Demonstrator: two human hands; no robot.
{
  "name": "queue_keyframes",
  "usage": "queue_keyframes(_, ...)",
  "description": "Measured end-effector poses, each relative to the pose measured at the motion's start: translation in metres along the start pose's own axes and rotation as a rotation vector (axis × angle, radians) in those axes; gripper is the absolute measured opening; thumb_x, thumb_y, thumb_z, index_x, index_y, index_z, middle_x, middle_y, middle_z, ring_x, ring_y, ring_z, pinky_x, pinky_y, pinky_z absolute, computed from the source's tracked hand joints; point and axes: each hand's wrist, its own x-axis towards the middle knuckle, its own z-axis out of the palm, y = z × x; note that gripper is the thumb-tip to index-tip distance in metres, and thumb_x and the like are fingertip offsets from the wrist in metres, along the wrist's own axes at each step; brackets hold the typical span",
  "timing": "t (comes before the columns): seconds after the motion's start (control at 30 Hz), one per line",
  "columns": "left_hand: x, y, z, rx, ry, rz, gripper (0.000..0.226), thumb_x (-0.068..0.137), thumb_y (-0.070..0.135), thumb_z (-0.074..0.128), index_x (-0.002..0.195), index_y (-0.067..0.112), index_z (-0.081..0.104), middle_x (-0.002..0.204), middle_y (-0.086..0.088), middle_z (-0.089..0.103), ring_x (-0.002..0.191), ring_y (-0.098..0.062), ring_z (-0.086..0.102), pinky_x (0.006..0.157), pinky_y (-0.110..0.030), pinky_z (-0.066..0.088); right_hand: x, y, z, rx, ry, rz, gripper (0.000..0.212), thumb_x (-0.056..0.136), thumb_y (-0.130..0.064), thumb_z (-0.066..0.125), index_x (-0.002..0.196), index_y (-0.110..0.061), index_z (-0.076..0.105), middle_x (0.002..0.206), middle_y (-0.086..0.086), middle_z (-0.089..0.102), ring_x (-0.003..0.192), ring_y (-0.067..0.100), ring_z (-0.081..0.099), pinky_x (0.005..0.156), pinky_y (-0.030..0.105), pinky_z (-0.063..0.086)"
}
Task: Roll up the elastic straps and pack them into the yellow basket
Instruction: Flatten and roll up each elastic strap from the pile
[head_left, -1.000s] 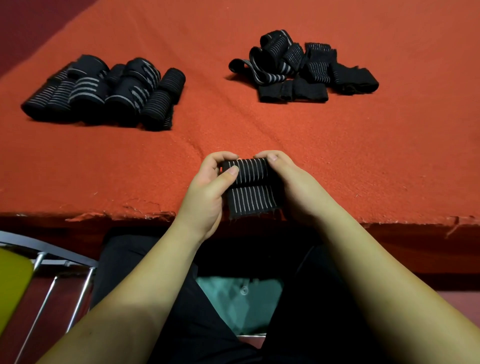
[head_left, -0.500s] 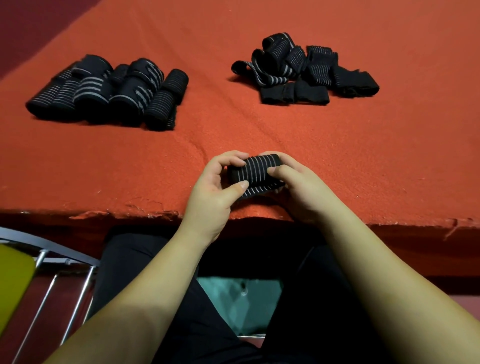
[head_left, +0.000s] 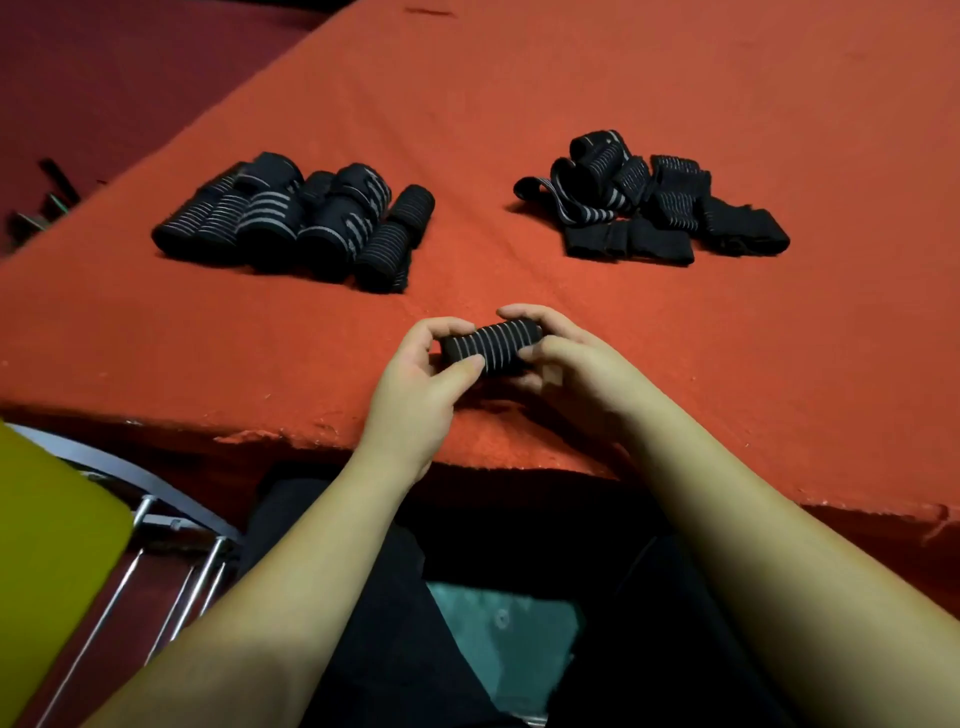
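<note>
Loose tail now wound in: ribbed strap roll (head_left: 491, 347) gripped between left hand (head_left: 415, 389) and right hand (head_left: 576, 374).

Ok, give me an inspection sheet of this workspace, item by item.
Surface: red cloth covering the table, frayed along the near edge.
Job's things: rolled strap held over the near edge; rolled pile far left; unrolled pile far right.
Clutter: nothing seen.
Grippers: left hand and right hand grip the strap's two ends.
Cables: nothing seen.
Surroundings: yellow object and metal frame at lower left, whether this is the basket can't be told; dark items beyond the left table edge, unclear.
</note>
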Motion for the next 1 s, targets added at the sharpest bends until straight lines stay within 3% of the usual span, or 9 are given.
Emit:
queue_keyframes(0.1, 0.004, 0.004, -0.022, 0.084, 0.06, 0.148, 0.03, 0.076, 0.009, 0.063, 0.1, 0.027, 0.062, 0.113, 0.004, 0.064, 0.107, -0.01, 0.059, 0.096, -0.028, 0.044, 0.026, -0.005, 0.019, -0.097, 0.026, 0.041, 0.025, 0.1, -0.011, 0.047, 0.124, -0.01, 0.057, 0.104, 0.006, 0.06, 0.088, 0.017, 0.061, 0.081, 0.027, 0.052)
queue_keyframes(0.2, 0.011, 0.007, -0.049, 0.208, 0.113, 0.27, 0.032, 0.077, 0.006, 0.062, 0.101, 0.028, 0.06, 0.117, 0.0, 0.06, 0.115, -0.011, 0.056, 0.1, -0.025, 0.041, 0.049, -0.005, 0.046, -0.092, 0.029, 0.059, 0.02, 0.1, -0.011, 0.05, 0.115, -0.009, 0.061, 0.097, 0.008, 0.063, 0.085, 0.021, 0.059, 0.08, 0.028, 0.053)
queue_keyframes(0.3, 0.017, 0.009, -0.077, 0.365, 0.17, 0.346, 0.032, 0.079, 0.008, 0.062, 0.105, 0.027, 0.058, 0.115, 0.007, 0.056, 0.116, -0.008, 0.054, 0.102, -0.025, 0.041, 0.075, -0.003, 0.073, -0.1, 0.005, 0.057, 0.019, 0.097, -0.006, 0.048, 0.102, -0.012, 0.066, 0.093, 0.008, 0.063, 0.087, 0.023, 0.057, 0.084, 0.033, 0.051)
queue_keyframes(0.43, 0.022, 0.011, -0.115, 0.54, 0.239, 0.386, 0.032, 0.085, 0.005, 0.064, 0.112, 0.019, 0.058, 0.115, 0.018, 0.048, 0.112, 0.007, 0.048, 0.098, -0.019, 0.041, 0.111, 0.002, 0.109, -0.173, -0.008, 0.037, 0.023, 0.095, -0.007, 0.05, 0.105, -0.022, 0.064, 0.092, 0.003, 0.06, 0.072, 0.017, 0.056, 0.074, 0.032, 0.05)
queue_keyframes(0.5, 0.026, 0.01, -0.134, 0.586, 0.296, 0.383, 0.031, 0.086, 0.003, 0.064, 0.114, 0.015, 0.058, 0.115, 0.014, 0.048, 0.111, 0.007, 0.048, 0.1, -0.022, 0.041, 0.128, 0.007, 0.125, -0.207, -0.031, 0.013, 0.022, 0.095, -0.009, 0.053, 0.105, -0.026, 0.062, 0.092, 0.003, 0.06, 0.064, 0.013, 0.055, 0.071, 0.031, 0.051)
queue_keyframes(0.6, 0.033, 0.009, -0.156, 0.653, 0.389, 0.373, 0.031, 0.086, -0.002, 0.063, 0.115, 0.006, 0.058, 0.118, 0.003, 0.048, 0.11, 0.0, 0.047, 0.103, -0.02, 0.038, 0.152, 0.017, 0.148, -0.227, -0.082, -0.012, 0.016, 0.097, -0.009, 0.053, 0.101, -0.022, 0.062, 0.101, 0.008, 0.059, 0.076, 0.014, 0.06, 0.077, 0.031, 0.055)
queue_keyframes(0.77, 0.051, 0.007, -0.188, 0.756, 0.576, 0.32, 0.031, 0.083, -0.009, 0.059, 0.113, 0.0, 0.056, 0.123, -0.006, 0.048, 0.104, 0.002, 0.042, 0.092, 0.002, 0.025, 0.182, 0.033, 0.184, -0.399, -0.127, -0.079, 0.03, 0.101, -0.008, 0.048, 0.131, -0.011, 0.054, 0.111, 0.009, 0.058, 0.093, 0.022, 0.063, 0.075, 0.025, 0.058)
queue_keyframes(0.9, 0.076, 0.008, -0.209, 0.763, 0.683, 0.198, 0.031, 0.085, -0.007, 0.057, 0.115, 0.002, 0.056, 0.128, -0.01, 0.049, 0.109, -0.014, 0.05, 0.092, -0.011, 0.03, 0.202, 0.042, 0.203, -0.724, -0.115, -0.178, 0.039, 0.098, -0.013, 0.051, 0.136, -0.018, 0.056, 0.125, 0.003, 0.063, 0.102, 0.022, 0.066, 0.098, 0.039, 0.052)
queue_keyframes(1.0, 0.099, 0.009, -0.228, 0.73, 0.729, 0.122, 0.034, 0.089, -0.002, 0.052, 0.121, 0.009, 0.057, 0.126, -0.01, 0.055, 0.114, -0.023, 0.054, 0.095, -0.027, 0.042, 0.214, 0.04, 0.213, -0.887, -0.133, -0.225, 0.047, 0.096, -0.005, 0.047, 0.141, -0.015, 0.052, 0.141, 0.005, 0.055, 0.123, 0.017, 0.054, 0.103, 0.014, 0.033)
